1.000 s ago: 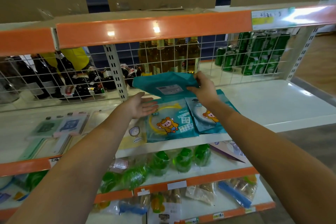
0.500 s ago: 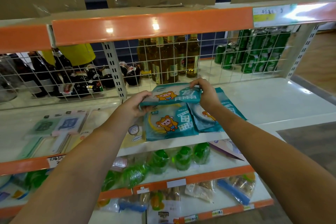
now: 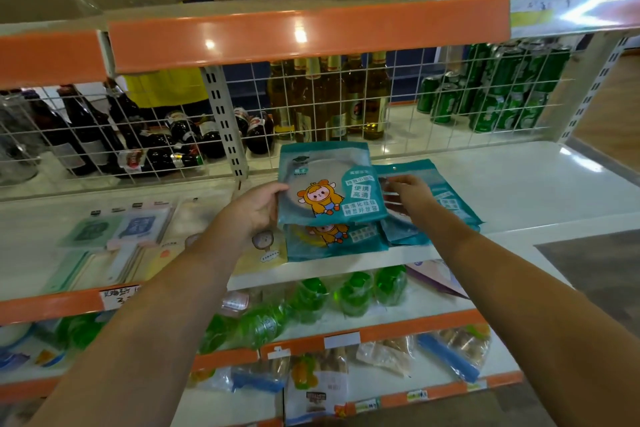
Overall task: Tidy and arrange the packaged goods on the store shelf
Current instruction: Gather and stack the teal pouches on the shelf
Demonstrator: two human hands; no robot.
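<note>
Teal cartoon pouch (image 3: 329, 184) raised over its stack.
Left hand (image 3: 258, 206) grips its edge; right hand (image 3: 410, 192) pinches the neighbouring pouch (image 3: 446, 198).

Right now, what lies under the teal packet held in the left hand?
Under the teal packet gripped by the left hand lies a second matching packet on the white shelf; only its lower part shows.

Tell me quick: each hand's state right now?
Left hand: grips the top teal cartoon-printed plastic pouch.
Right hand: fingers loosely curled over the right-hand teal pouch stack; grip unclear.
</note>
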